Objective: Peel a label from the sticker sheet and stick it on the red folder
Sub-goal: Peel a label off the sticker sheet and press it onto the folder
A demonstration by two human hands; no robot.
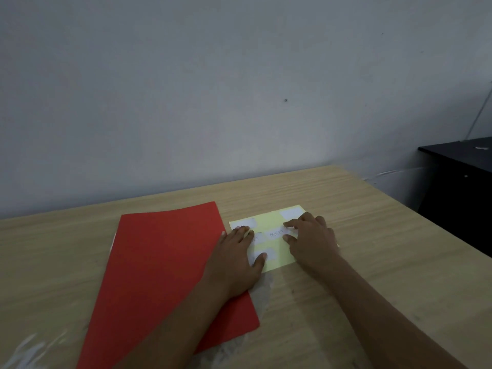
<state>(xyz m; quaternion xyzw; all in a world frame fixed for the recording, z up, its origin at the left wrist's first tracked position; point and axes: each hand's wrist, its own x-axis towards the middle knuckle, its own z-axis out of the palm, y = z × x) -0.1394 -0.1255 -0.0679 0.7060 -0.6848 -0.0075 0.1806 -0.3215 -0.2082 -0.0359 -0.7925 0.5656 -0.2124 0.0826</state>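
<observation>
The red folder (159, 267) lies flat on the wooden table, left of centre. Right beside it sits the pale yellow sticker sheet (269, 218) with several white labels; one in the middle (275, 234) carries handwriting. My left hand (237, 262) rests flat across the folder's right edge, its fingers and thumb spread and pressing on the sheet's left part. My right hand (311, 239) lies on the sheet's right side, with its fingertips at the right edge of the written label. Whether that label's edge is lifted I cannot tell.
The wooden table (359, 235) runs back to a grey wall. A black cabinet (458, 182) stands at the right, beyond the table's edge. A clear plastic sleeve (32, 350) lies at the near left corner, under the folder.
</observation>
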